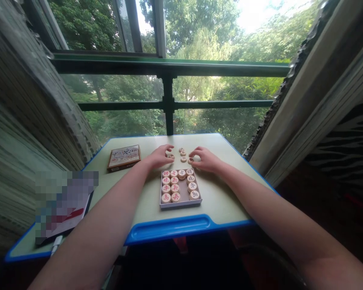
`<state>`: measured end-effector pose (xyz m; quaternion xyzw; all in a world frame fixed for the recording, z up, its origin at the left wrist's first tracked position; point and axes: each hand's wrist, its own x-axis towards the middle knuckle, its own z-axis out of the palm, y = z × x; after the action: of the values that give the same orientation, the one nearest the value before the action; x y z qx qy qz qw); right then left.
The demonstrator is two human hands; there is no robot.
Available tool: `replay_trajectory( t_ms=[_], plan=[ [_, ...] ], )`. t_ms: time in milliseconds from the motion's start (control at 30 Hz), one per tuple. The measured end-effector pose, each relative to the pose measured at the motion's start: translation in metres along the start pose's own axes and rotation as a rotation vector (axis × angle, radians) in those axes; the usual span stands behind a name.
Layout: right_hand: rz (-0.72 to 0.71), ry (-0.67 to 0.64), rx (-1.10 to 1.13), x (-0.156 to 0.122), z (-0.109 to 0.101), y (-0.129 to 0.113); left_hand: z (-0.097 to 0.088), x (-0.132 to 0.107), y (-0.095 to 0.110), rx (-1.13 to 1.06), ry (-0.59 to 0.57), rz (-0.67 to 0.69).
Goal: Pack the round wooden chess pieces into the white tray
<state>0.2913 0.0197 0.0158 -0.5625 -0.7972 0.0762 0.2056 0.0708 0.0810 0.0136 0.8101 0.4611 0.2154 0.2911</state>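
Round wooden Chinese chess pieces fill much of a shallow open box [181, 204] in front of me, red-marked ones at left and dark-marked ones down the right side. A bare patch of the box floor shows between them. Beyond the box, my left hand [159, 157] curves around a chess piece [170, 156] on the table, thumb and index finger apart. My right hand [205, 158] has its thumb and fingertips closed at the edge of another chess piece [190, 160]. Between both hands lie several loose chess pieces [183, 154].
A box lid [124, 156] with dark brush writing lies at the table's left. Nearer me on that side sits a flat object [69, 213], partly blurred out. The table [230, 193] has a blue raised rim and a pen groove. Window rails and curtains surround it.
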Motion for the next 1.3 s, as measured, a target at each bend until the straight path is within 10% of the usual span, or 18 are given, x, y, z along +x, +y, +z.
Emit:
replay_trajectory(
  t_ms=[600,967,1300],
  plan=[
    [-0.058,0.044,-0.097,0.026,0.015,-0.001,0.005,0.006,-0.006,0.109,0.004,0.033],
    [0.301,-0.004,-0.075,0.091,0.017,-0.009,-0.003,0.004,-0.007,0.126,-0.022,0.000],
    [0.322,0.080,0.030,0.080,0.006,-0.008,-0.008,0.001,-0.002,0.110,-0.098,-0.016]
  ],
)
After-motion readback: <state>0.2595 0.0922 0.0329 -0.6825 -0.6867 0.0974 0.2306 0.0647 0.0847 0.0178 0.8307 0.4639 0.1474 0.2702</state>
